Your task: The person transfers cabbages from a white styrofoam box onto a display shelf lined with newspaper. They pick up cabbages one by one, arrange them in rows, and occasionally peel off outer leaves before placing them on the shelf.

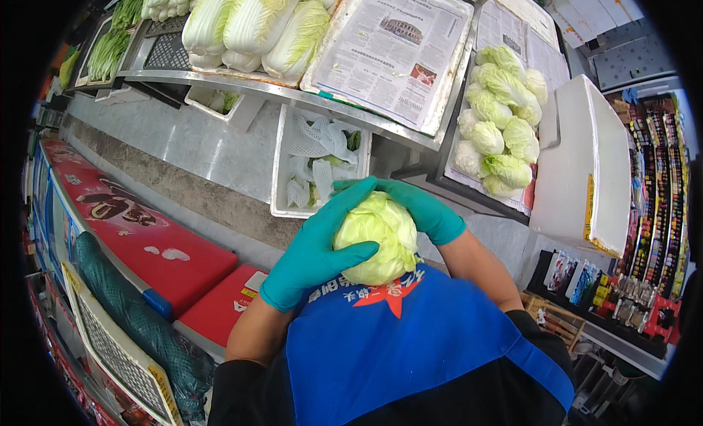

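Observation:
A pale green head of lettuce or cabbage (379,240) is held close to the chest, in front of a blue apron (395,349). My left hand (324,244), in a green rubber glove, cups its left side, with the thumb lying across the front. My right hand (423,209), gloved alike, wraps its far right side; its fingers reach behind the head and are partly hidden. Just beyond the hands stands a white foam box (278,168) with foam net sleeves (316,137) and leaf scraps inside.
Napa cabbages (258,19) lie on the steel-edged stand beside a newspaper-lined tray (384,58). More pale green heads (502,118) are piled on a tray at right, next to a large white foam box (576,168). Red-topped chest freezers (165,244) stand at left.

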Tool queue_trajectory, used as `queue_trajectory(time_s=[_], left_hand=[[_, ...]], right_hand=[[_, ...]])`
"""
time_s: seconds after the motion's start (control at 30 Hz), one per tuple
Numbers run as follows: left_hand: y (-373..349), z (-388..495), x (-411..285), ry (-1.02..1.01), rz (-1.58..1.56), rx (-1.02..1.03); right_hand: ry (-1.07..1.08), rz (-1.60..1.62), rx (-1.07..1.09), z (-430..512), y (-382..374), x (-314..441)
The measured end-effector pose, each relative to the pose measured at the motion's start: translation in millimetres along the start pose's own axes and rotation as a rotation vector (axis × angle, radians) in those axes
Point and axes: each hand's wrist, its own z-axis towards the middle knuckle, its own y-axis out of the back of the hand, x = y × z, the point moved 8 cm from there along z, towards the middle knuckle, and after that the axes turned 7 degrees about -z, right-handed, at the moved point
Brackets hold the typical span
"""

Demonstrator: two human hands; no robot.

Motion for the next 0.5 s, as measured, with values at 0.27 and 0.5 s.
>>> queue_trajectory(time_s=[0.27,0.5], left_hand=[[9,-49,-17,-0.275,0.533,-0.251],[52,-27,7,-0.183,0.066,-0.4]], right_hand=[[-0.049,0.108,0.049,1,5,-27],[-0.014,0.197,0.03,-10,9,-33]])
